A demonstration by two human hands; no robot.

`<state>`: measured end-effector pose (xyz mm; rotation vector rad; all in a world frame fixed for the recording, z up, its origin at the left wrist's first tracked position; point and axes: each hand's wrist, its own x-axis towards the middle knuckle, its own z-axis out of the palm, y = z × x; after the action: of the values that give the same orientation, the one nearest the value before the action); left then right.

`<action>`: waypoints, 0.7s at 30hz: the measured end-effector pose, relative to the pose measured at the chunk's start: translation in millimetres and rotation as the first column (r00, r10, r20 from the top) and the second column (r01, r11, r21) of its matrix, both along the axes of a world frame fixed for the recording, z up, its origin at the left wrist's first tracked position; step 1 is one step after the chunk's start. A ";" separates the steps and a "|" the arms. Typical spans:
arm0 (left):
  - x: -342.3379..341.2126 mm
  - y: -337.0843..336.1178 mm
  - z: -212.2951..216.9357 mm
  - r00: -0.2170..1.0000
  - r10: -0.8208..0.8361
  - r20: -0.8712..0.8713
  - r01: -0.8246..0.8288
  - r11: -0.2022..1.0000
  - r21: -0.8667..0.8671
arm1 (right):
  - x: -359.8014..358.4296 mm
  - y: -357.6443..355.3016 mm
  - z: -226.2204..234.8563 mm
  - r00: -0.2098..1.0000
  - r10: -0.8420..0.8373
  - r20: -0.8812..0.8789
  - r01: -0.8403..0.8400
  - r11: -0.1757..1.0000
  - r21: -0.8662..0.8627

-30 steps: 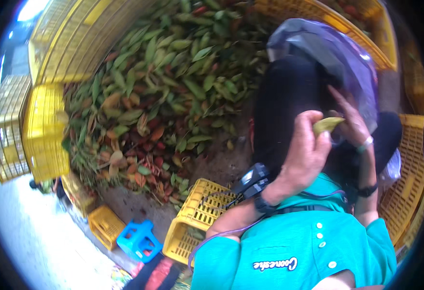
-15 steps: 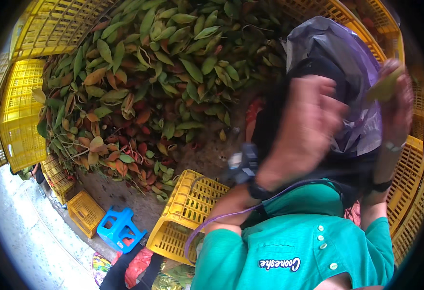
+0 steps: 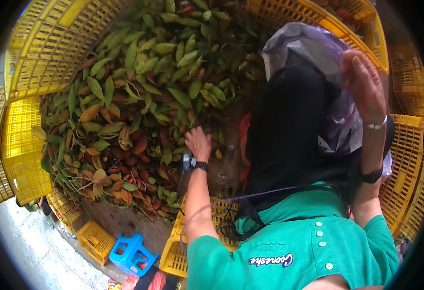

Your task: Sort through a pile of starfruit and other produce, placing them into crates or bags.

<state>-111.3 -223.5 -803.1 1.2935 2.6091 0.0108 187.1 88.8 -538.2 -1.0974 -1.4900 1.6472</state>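
Note:
At the edge of a large pile of leaf-shaped green and orange-red pods (image 3: 139, 89), my left hand (image 3: 198, 144) reaches down onto the pods. Its fingers are spread, with the tips partly hidden among them; I see nothing held. My right hand (image 3: 364, 82) is raised at the right, above a grey and purple plastic bag (image 3: 340, 128) beside my knee. Its fingers are half curled and no object shows in it. A dark wristband with a small device (image 3: 188, 161) is on my left wrist.
Yellow plastic crates stand at the upper left (image 3: 52, 53), left (image 3: 26, 145), upper right (image 3: 323, 21) and right (image 3: 402, 159). Another yellow crate (image 3: 173, 258) lies by my left elbow. Near it are a blue stool (image 3: 132, 253) and a small yellow crate (image 3: 95, 241).
My left hand has moved from over my lap left to the pile. My right hand has shifted slightly left; the green pod or leaf seen in it earlier no longer shows.

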 end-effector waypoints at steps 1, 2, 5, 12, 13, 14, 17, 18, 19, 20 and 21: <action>-1.5 2.8 12.1 0.966 0.131 0.221 -0.150 0.986 0.070 | -5.5 -10.0 8.7 0.998 0.025 0.065 -0.027 0.999 0.027; -4.8 6.4 26.6 0.872 0.232 0.431 -0.306 0.946 0.109 | -12.8 -19.3 16.5 0.992 0.075 0.102 -0.083 0.994 0.071; 0.1 24.4 86.2 0.435 0.160 0.886 -0.655 0.732 0.189 | -43.4 -52.4 34.0 0.964 0.240 0.119 -0.252 0.963 0.098; 104.4 105.7 243.1 0.382 -0.348 0.856 -0.492 0.707 0.508 | -100.9 -108.1 30.2 0.911 0.171 -0.376 -0.300 0.900 -0.317; 116.6 117.3 250.8 0.536 -0.402 0.742 -0.348 0.696 0.628 | -97.3 -106.5 30.2 0.884 0.114 -0.454 -0.289 0.895 -0.340; 129.9 131.4 254.1 0.624 -0.408 0.666 -0.302 0.660 0.688 | -91.2 -102.3 30.4 0.888 0.064 -0.455 -0.222 0.926 -0.304; 164.0 156.9 248.5 0.754 -0.413 0.511 -0.144 0.655 0.742 | -61.4 -88.1 32.7 0.872 -0.158 -0.463 -0.041 0.920 -0.390; 173.2 160.3 244.2 0.753 -0.426 0.501 -0.114 0.666 0.737 | -53.0 -87.4 31.3 0.860 -0.186 -0.475 -0.033 0.909 -0.415; 185.8 164.5 241.3 0.713 -0.506 0.486 -0.028 0.671 0.741 | -42.4 -85.8 30.3 0.848 -0.272 -0.454 0.039 0.888 -0.459; 189.9 165.5 238.1 0.684 -0.584 0.438 0.082 0.658 0.749 | -36.2 -86.0 27.1 0.823 -0.301 -0.482 0.029 0.870 -0.493; 194.6 168.3 236.8 0.675 -0.525 0.519 0.035 0.725 0.688 | -26.9 -85.0 23.6 0.775 -0.368 -0.513 0.064 0.855 -0.515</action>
<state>83.3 -55.2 -566.3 1.4998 1.7242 1.1878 160.2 3.8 -514.6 -0.8182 -0.5288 1.9862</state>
